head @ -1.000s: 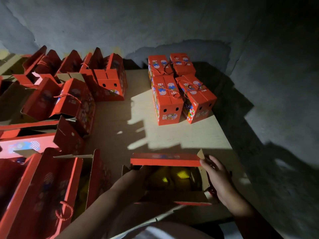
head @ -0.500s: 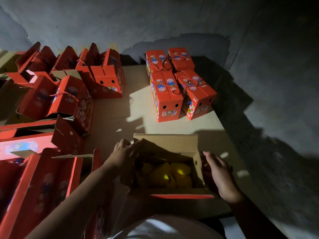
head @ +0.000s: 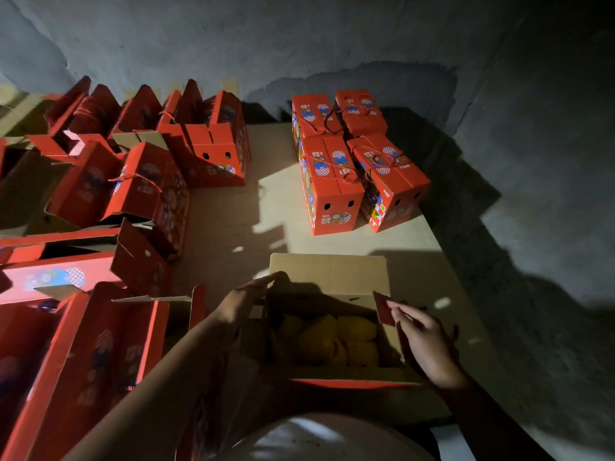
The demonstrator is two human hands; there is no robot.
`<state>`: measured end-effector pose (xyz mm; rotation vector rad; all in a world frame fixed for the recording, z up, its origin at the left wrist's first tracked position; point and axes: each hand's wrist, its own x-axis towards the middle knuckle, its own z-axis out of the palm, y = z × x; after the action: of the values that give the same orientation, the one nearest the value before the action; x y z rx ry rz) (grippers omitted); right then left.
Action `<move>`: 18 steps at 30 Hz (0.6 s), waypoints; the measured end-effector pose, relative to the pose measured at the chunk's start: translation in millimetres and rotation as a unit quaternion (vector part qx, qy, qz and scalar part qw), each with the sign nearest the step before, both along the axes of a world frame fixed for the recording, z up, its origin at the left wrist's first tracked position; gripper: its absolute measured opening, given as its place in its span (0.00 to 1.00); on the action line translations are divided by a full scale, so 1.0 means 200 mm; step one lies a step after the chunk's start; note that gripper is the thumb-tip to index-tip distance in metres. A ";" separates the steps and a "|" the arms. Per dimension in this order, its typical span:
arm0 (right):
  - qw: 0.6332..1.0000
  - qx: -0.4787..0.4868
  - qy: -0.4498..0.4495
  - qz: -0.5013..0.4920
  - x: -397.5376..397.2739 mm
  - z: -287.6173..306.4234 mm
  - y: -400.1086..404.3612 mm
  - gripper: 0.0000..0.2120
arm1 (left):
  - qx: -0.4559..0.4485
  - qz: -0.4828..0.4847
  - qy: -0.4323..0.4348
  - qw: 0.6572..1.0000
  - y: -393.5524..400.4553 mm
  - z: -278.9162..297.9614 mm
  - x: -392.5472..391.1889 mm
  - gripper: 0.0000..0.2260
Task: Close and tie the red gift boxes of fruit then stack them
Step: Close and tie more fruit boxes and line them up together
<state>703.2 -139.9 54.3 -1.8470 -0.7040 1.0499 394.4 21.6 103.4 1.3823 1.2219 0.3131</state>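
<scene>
The open box (head: 327,331) sits at the near edge of the desk (head: 239,224), right in front of the person, its far flap (head: 327,272) standing up with the bare cardboard side showing. Yellow fruit (head: 336,341) fills the inside, deep in shadow, so the pieces are hard to count. The left hand (head: 241,302) is at the box's left wall, fingers stretched flat toward the far flap's left corner, a spread grip that curls round nothing. The right hand (head: 422,341) is at the box's right wall, and its grip pinches the small red side flap (head: 384,309) between thumb and fingertips, the flap tilted inward over the fruit. Beyond the open box, toward the wall, four closed boxes (head: 352,161) stand packed together in a block, red cords looped over their tops. Left of the open box lies a crowd of unclosed boxes (head: 133,181), flaps up at all angles, one with a twisted cord handle (head: 136,177) across its top. Right beside the open box's left wall, another unclosed box (head: 109,354) lies in the near left corner.
</scene>
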 end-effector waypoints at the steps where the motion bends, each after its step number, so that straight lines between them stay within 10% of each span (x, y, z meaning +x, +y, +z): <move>1: 1.000 0.001 0.005 0.019 -0.01 0.01 0.00 0.13 | -0.006 0.018 0.001 1.000 0.00 0.00 0.00 0.19; 12: 0.987 0.014 -0.076 0.138 0.01 -0.14 -0.02 0.16 | -0.185 0.181 -0.139 0.956 -0.06 -0.08 -0.04 0.24; 18: 0.986 0.023 -0.087 0.137 0.02 -0.18 -0.01 0.17 | -0.216 0.208 -0.170 0.939 -0.15 -0.17 -0.10 0.10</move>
<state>706.6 -141.5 18.1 -1.8522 -1.1017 1.0427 374.7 -7.6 69.0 0.6508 1.1927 0.5195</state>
